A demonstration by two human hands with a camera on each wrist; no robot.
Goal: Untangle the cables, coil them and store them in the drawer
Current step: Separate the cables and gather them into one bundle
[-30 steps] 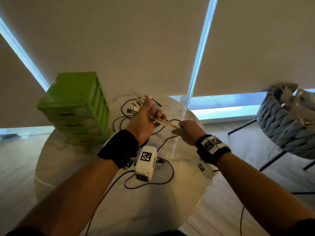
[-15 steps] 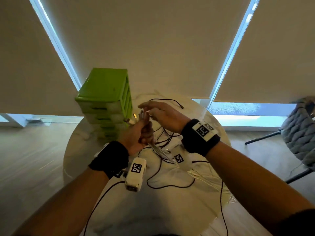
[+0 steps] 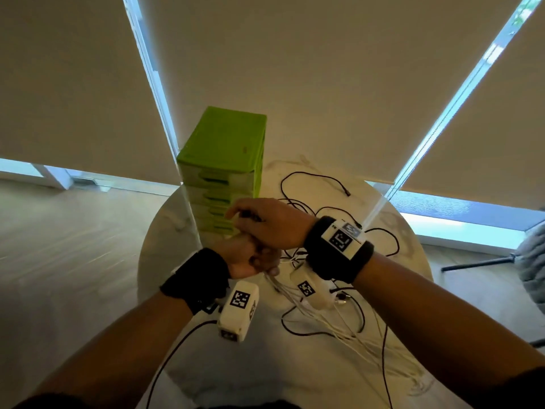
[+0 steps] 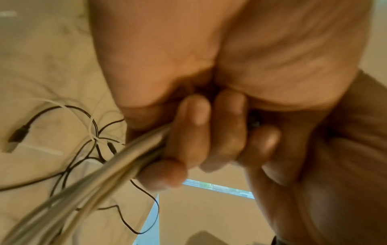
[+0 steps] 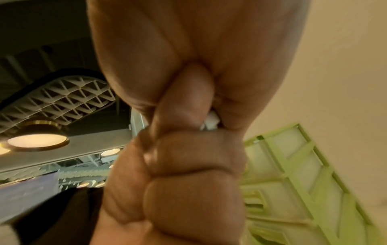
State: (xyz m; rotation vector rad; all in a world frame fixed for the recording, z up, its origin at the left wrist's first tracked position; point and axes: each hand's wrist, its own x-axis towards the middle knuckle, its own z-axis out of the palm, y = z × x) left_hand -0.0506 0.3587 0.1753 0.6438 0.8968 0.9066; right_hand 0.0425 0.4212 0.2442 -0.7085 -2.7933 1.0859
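Observation:
My left hand [image 3: 250, 258] is fisted round a bundle of white cables [image 3: 339, 326], which trails down and to the right across the table. In the left wrist view the fingers [image 4: 194, 132] curl round that white bundle [image 4: 94, 174]. My right hand [image 3: 265, 222] lies over the top of the left fist with its fingers curled. The right wrist view shows a white plug end [image 5: 211, 121] pinched under its thumb [image 5: 184, 102]. Loose black cables [image 3: 309, 178] lie tangled beyond and beside the hands. The green drawer unit [image 3: 224, 160] stands just behind the hands, drawers closed.
The round marble table [image 3: 182, 219] ends close on the left and right. A black USB plug [image 4: 16, 139] lies on it among black loops. A grey woven chair [image 3: 533, 261] stands to the right. Blinds cover the windows behind.
My right hand has swung from the right of the left fist to on top of it. Both hands now sit closer to the drawer unit, and the white bundle hangs down instead of being stretched.

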